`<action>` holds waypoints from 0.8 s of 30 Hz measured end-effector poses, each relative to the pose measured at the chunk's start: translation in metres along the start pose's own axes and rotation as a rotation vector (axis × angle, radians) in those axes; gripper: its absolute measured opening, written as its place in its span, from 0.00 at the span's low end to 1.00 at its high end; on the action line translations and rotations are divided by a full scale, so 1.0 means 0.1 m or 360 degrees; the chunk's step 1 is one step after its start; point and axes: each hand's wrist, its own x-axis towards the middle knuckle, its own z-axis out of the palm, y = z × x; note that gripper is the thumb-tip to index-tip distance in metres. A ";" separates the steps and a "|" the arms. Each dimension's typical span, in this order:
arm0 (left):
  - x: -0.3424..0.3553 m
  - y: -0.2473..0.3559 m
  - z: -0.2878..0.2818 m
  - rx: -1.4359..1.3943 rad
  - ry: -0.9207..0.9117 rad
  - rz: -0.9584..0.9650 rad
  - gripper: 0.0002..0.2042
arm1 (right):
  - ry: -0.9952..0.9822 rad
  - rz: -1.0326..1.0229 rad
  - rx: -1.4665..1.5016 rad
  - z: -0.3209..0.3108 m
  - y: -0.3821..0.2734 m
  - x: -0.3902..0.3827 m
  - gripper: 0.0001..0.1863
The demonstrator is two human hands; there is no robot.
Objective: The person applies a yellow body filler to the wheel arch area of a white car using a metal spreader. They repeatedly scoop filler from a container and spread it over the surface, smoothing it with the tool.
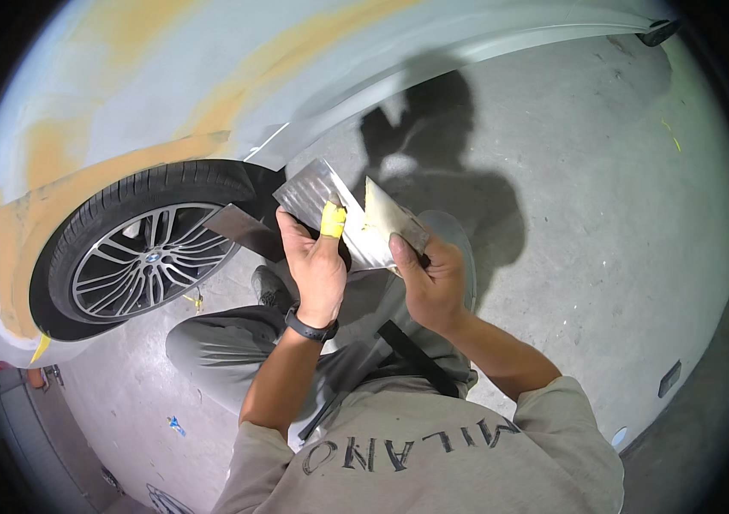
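Note:
My left hand (320,265) is closed on a shiny flat metal spreader plate (303,187), its yellow-wrapped thumb lying across the face. A second, darker flat metal plate (246,230) juts out beside the left fingers; how it is held is hidden behind the hand. Pinched in my right hand (435,278) is a pale cream, folded-looking piece (386,214) with yellowish edges, its pointed end up. That piece lies against or just over the plate's right side; contact cannot be made out.
A car body (167,81) with orange-tan patches over grey-white curves across the upper left, and its wheel (150,261) is left of my hands. My bent knee (219,343) is beside the wheel. Grey concrete floor (587,231) spreads to the right, with a small dark rectangular object (669,379) on it.

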 end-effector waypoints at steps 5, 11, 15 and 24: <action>-0.03 -0.03 -0.03 0.0249 -0.0063 0.0219 0.26 | -0.0099 -0.0330 -0.0312 0.02 0.02 0.04 0.22; -0.12 -0.05 -0.06 0.0281 -0.0289 0.0112 0.22 | -0.0538 -0.0031 -0.0708 -0.22 0.05 0.05 0.18; -0.08 -0.10 -0.02 0.0276 -0.0254 0.0063 0.23 | -0.0542 0.0181 -0.0797 -0.29 0.12 0.08 0.17; -0.04 -0.10 -0.18 0.0412 -0.0418 0.0208 0.20 | -0.1013 0.0398 -0.1051 -0.43 0.22 0.24 0.11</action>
